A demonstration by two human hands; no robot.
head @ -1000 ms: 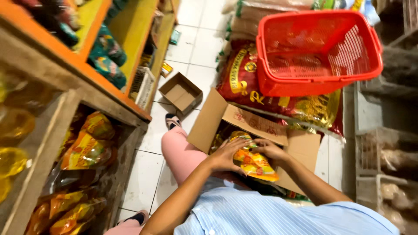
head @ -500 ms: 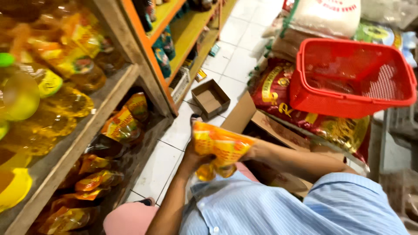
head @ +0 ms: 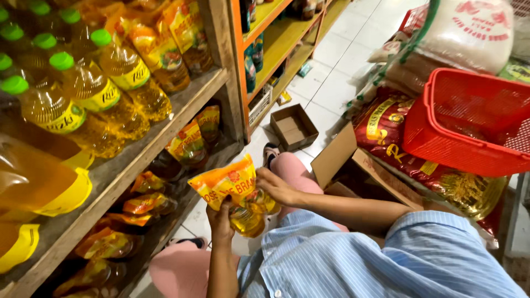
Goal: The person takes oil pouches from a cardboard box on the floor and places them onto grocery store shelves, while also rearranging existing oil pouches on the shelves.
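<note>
While gripped by both hands' fingers, left hand (head: 221, 221) and right hand (head: 279, 187): one oil pouch (head: 234, 190).

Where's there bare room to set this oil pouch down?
Bare white tiled floor lies between the small open cardboard box and the sacks, and some lower wooden shelf edge shows. The upper shelf's green-capped oil bottles stand packed. Both hands hold the yellow-orange oil pouch.

Glossy yellow-orange plastic oil pouch (head: 234, 190) catches the light, its film crinkled. Clear smooth plastic oil bottles with green caps (head: 105, 83) shine on the rough, matt grey wooden shelf (head: 138, 160). Matt brown cardboard box (head: 292, 127) sits on glossy white floor tiles (head: 331, 83). The red plastic mesh basket (head: 469, 116) looks semi-glossy.
</note>
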